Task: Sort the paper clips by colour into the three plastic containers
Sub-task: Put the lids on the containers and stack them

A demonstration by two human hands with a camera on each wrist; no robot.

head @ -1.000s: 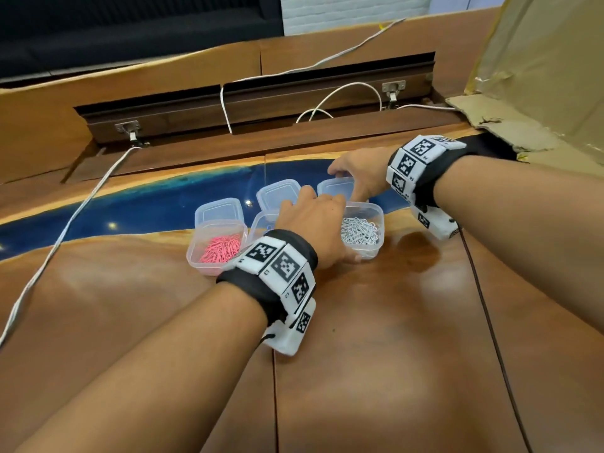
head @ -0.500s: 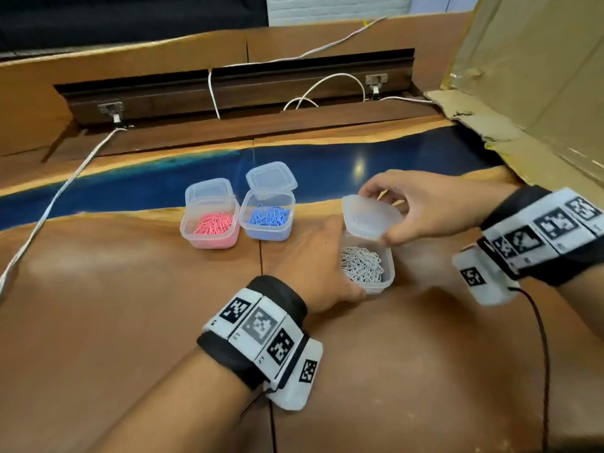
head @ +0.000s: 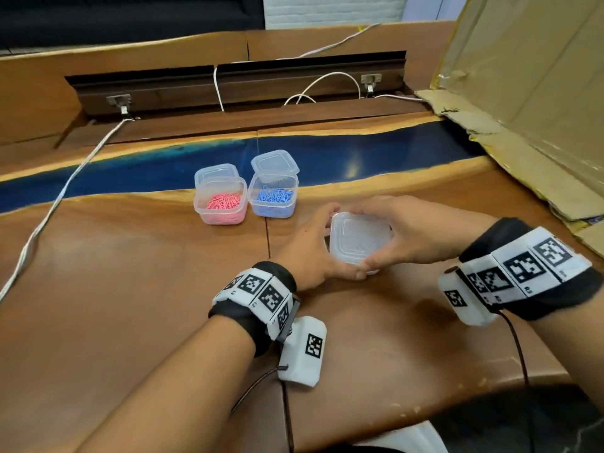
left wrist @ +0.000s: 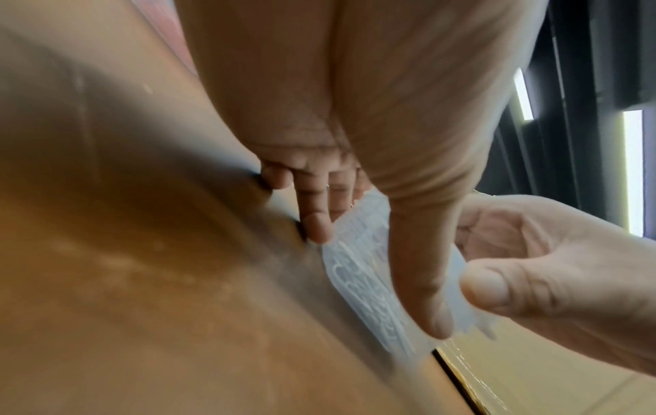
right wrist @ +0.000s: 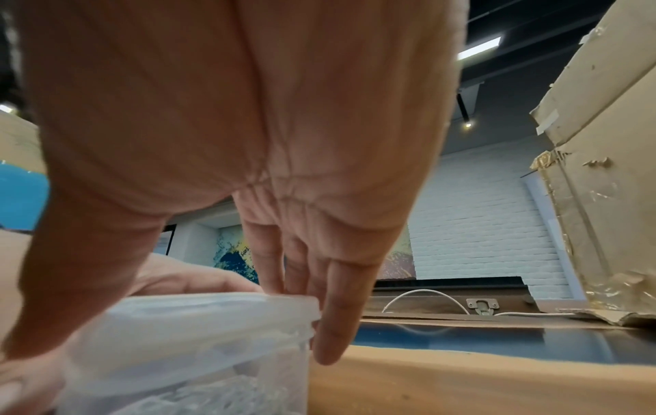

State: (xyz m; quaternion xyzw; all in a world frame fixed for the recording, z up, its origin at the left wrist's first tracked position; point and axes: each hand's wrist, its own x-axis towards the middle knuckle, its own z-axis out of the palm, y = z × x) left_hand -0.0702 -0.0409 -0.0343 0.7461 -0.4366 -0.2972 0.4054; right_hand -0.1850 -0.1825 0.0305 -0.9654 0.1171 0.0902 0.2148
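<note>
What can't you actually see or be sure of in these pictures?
- Clips inside the closed box: head view, hidden by its cloudy lid and both hands.
- Whether the lid is snapped fully shut: right wrist view, fingers cover the rim.
- Left fingertips: left wrist view, blurred.

In front of you stands the clear tub (head: 354, 256) of white clips (left wrist: 369, 283), its lid (head: 359, 237) on top. Further back, side by side and just apart, the pink tub (head: 219, 207) on the left holds pink clips (head: 224, 201) and the blue tub (head: 273, 199) holds blue clips (head: 274, 196). Both are open, each with a clear lid just behind it.
</note>
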